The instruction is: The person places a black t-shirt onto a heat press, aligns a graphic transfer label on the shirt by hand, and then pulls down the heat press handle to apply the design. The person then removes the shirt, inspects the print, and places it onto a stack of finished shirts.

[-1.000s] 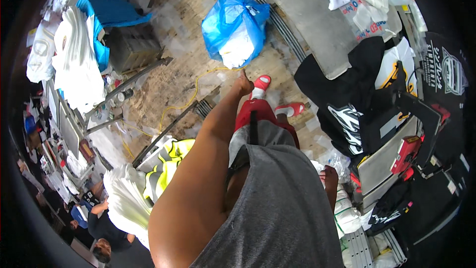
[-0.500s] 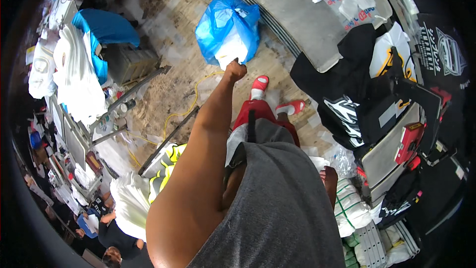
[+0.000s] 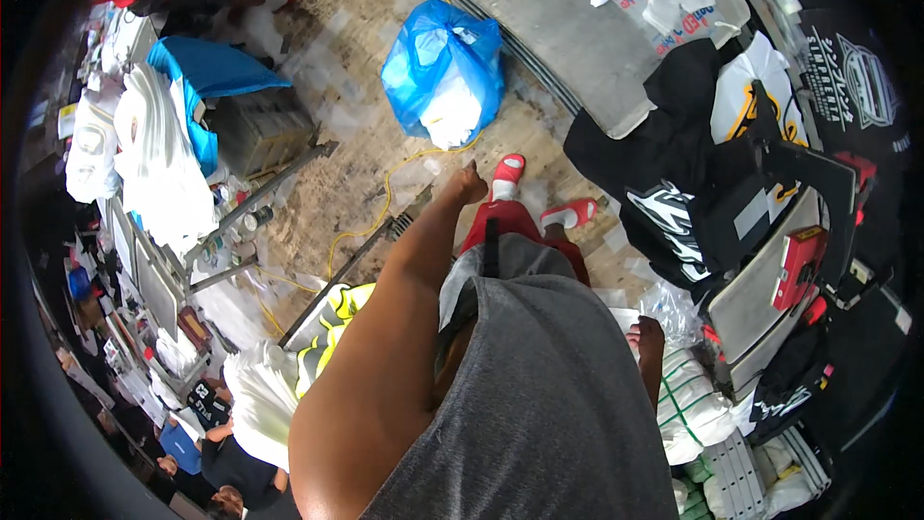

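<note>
My left hand [image 3: 469, 183] is closed in a loose fist, with nothing showing in it. It hangs over the floor in front of me, apart from the blue plastic bag [image 3: 404, 67]. White material [image 3: 450, 114] bulges from the bag's near side, which stands on the floor just beyond the hand. Down at my right side, my right hand [image 3: 647, 337] has curled fingers, and no held thing shows. Close to that hand lie clear plastic wrapping [image 3: 674, 310] and a white strapped bundle [image 3: 688, 400].
A grey platen [image 3: 568, 29] with rags stands ahead right, black printed garments [image 3: 664, 183] beside it. White garments [image 3: 159, 154] and a blue cloth [image 3: 217, 67] lie at left. A yellow cord [image 3: 388, 188] crosses the floor. Other people [image 3: 241, 467] are at far left.
My left hand has drawn back toward me, away from the white material at the bag, which stays in place. My right hand still hangs at my side.
</note>
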`<action>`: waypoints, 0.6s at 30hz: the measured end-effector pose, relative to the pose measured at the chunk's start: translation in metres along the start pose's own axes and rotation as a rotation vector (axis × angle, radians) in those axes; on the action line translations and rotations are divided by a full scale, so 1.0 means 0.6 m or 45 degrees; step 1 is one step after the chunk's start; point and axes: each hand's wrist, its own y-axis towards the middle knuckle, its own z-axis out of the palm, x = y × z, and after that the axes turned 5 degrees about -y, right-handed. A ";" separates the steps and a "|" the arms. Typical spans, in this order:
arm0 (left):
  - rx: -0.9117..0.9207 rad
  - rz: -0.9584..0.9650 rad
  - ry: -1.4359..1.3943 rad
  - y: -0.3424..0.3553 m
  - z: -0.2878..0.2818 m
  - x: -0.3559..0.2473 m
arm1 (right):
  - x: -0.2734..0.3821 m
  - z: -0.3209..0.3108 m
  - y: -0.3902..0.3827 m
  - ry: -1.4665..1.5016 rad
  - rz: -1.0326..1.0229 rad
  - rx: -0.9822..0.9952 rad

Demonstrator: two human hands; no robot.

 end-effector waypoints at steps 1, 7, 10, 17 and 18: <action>-0.005 -0.001 0.005 0.005 0.003 0.011 | 0.000 0.001 0.001 -0.014 -0.005 0.001; -0.100 0.197 0.008 0.022 -0.032 0.011 | -0.020 0.009 0.010 -0.010 -0.046 0.029; -0.341 0.349 -0.010 0.002 -0.041 -0.019 | -0.040 0.008 0.021 0.069 -0.041 0.051; 0.059 0.663 1.046 0.018 -0.052 -0.024 | -0.045 0.029 0.043 0.102 0.010 0.046; 0.062 0.670 1.053 0.018 -0.046 -0.025 | -0.045 0.030 0.042 0.098 0.002 0.042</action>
